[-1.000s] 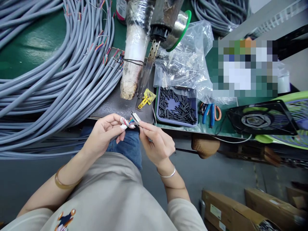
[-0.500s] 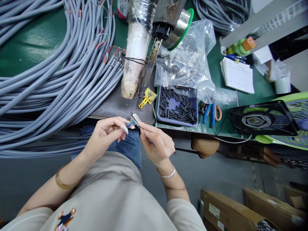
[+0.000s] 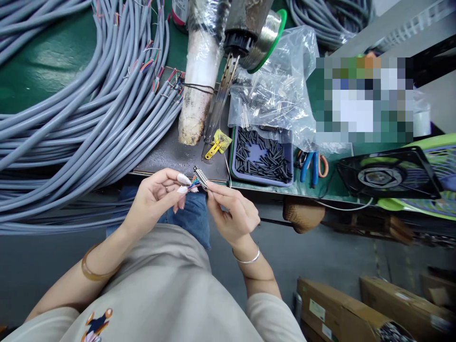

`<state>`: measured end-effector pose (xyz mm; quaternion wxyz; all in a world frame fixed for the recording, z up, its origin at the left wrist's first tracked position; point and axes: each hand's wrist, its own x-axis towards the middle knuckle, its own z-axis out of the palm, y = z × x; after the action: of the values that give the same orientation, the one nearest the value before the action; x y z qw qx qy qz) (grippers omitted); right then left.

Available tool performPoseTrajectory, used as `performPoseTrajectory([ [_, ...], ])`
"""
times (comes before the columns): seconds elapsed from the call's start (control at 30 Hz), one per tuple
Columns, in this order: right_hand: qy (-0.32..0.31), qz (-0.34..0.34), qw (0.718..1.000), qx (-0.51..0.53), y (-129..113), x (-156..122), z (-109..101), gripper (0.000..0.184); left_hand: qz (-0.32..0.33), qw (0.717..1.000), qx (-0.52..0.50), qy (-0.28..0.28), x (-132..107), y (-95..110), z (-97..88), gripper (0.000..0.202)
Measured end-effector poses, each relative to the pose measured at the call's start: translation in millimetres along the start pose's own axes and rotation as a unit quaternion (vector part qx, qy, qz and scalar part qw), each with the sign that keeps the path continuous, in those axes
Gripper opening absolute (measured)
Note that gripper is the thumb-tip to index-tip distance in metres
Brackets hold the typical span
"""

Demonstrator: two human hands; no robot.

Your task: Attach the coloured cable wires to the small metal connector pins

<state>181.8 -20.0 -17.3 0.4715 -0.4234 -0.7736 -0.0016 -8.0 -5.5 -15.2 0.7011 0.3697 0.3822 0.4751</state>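
A metal multi-pin connector (image 3: 201,177) is pinched at its right end between the thumb and fingers of my right hand (image 3: 234,209). Thin coloured wires (image 3: 194,183), among them blue, green and orange, run from its left side. My left hand (image 3: 156,192) is closed, with thumb and forefinger at these wires. The connector is tilted and held just off the front edge of a dark mat (image 3: 160,159). Beyond it on the mat are a yellow clip (image 3: 213,149) and a metal-tubed tool (image 3: 223,102) pointing down toward it.
Bundles of grey cable (image 3: 117,109) cover the left side. A purple tray (image 3: 262,179) holds short black tubes, below a plastic bag (image 3: 278,90) of metal parts. Pliers (image 3: 315,168), a black fan (image 3: 388,173) and a solder spool (image 3: 265,40) lie around; cardboard boxes (image 3: 331,304) stand on the floor.
My left thumb and forefinger have shifted slightly at the wires, their nails now showing plainly. My right hand and the connector stay nearly in place.
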Motion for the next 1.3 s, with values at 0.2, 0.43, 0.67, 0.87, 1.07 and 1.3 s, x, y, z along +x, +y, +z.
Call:
performPoseTrajectory([
  [0.2, -0.039, 0.041, 0.997, 0.050, 3.1, 4.0, -7.7, 0.012, -0.042, 0.999, -0.001, 0.034, 1.9, 7.2, 6.1, 0.023],
  [0.43, -0.126, -0.070, 0.986, -0.083, -1.3, 28.2, -33.2, 0.025, -0.060, 0.998, 0.010, 0.003, 0.1, 8.2, 10.1, 0.023],
  [0.67, -0.264, -0.010, 0.963, -0.057, -1.8, 46.8, -26.3, 0.015, -0.021, 0.999, 0.043, -0.002, -2.6, 9.0, 12.9, 0.018],
  [0.87, -0.275, 0.108, 0.955, 0.036, -2.3, 44.6, -24.1, 0.011, 0.046, 0.996, 0.080, 0.015, -8.3, 6.4, 13.9, 0.007],
  [1.07, -0.231, 0.060, 0.971, 0.020, -2.8, 41.7, -23.5, 0.011, 0.074, 0.984, 0.153, 0.059, -11.4, 0.2, 14.9, 0.014],
  [1.3, -0.177, -0.010, 0.984, 0.023, 5.1, 31.0, -20.7, 0.006, 0.072, 0.980, 0.176, 0.056, -13.5, -0.1, 15.9, 0.016],
])
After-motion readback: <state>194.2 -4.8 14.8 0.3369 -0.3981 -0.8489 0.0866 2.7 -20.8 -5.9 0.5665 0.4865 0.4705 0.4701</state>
